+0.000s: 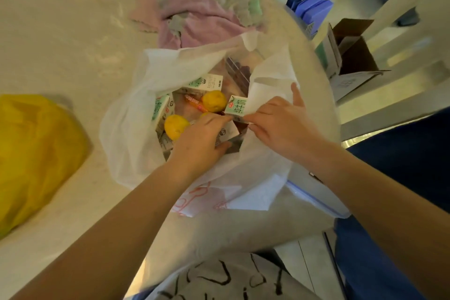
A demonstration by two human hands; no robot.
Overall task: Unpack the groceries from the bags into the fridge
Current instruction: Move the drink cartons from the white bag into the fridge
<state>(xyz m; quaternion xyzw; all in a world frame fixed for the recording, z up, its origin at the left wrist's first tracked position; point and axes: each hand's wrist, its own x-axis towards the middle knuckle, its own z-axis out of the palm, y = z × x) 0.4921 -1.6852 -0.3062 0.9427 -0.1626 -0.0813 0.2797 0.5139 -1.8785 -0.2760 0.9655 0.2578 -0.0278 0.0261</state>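
A white plastic bag (pixel 126 129) lies open on the pale table (pixel 60 44). Inside it are several green-and-white milk cartons (pixel 162 109), two yellow citrus fruits (pixel 214 100), an orange snack packet (pixel 194 103) and a clear zip bag of dark fruit (pixel 239 73). My left hand (pixel 197 143) reaches into the bag and grips a carton (pixel 229 130) lying near the front. My right hand (pixel 280 124) pinches the bag's right edge beside another milk carton (pixel 237 105), thumb pointing up.
A yellow plastic bag (pixel 31 153) sits at the table's left. Pink and grey cloths (pixel 194 14) lie behind the white bag. Off the table's right edge are an open cardboard box (pixel 353 56), blue packets (pixel 311 7) and a pale chair (pixel 401 31).
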